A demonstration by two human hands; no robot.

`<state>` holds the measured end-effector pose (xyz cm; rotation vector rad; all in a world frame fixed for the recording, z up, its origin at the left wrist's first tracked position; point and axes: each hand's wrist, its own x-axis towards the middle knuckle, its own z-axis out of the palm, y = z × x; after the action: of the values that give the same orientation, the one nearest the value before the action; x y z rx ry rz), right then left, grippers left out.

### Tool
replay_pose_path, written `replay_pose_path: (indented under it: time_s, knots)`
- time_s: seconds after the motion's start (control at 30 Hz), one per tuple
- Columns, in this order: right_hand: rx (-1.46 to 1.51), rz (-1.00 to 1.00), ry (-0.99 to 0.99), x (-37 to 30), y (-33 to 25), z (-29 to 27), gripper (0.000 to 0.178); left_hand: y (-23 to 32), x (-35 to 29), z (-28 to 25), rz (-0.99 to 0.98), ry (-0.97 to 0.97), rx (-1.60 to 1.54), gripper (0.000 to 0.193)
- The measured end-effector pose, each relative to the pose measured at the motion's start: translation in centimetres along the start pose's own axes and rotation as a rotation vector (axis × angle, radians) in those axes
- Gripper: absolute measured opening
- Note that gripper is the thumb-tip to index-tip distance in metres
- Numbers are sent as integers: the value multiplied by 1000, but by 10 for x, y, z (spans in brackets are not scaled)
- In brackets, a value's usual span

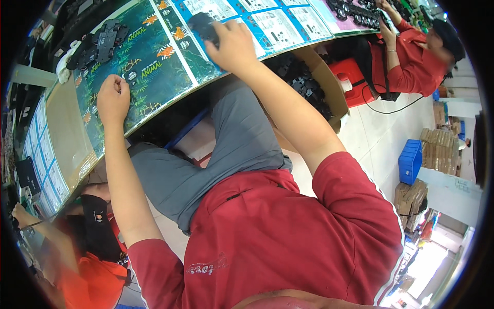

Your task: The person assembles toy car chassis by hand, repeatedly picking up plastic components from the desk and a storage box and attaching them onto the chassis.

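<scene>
My right hand reaches over the near edge of the table, its thumb and fingers closed on a dark, blurred toy car part. Its exact kind is hard to read through the blur. Over the green printed sheet, my left hand is curled with the fingertips tucked in; whatever it may hold is hidden. Beyond that hand, black toy car chassis with wheels lie at the far left of the table.
A cardboard box of black car parts stands below the table's edge on the right. Past it are a red container and a person in red at the table. Another person sits lower left. A blue crate stands farther right.
</scene>
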<state>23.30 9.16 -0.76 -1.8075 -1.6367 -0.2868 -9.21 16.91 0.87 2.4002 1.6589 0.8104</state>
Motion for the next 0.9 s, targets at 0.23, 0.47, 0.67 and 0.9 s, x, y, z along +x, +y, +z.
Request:
replay_pose_path:
  time_s: [0.23, 0.47, 0.67, 0.9]
  knots:
    - [-133, 148, 79, 2, 0, 8, 52, 1, 1, -1, 16, 16, 1, 14]
    - [-48, 138, 56, -2, 7, 0, 54, 5, -1, -2, 6, 17, 2, 16]
    - [-81, 110, 84, -1, 7, 0, 53, 6, -3, -3, 8, 15, -8, 16]
    - [-135, 60, 41, 3, 7, 3, 52, -6, -6, 3, 78, 119, -56, 14]
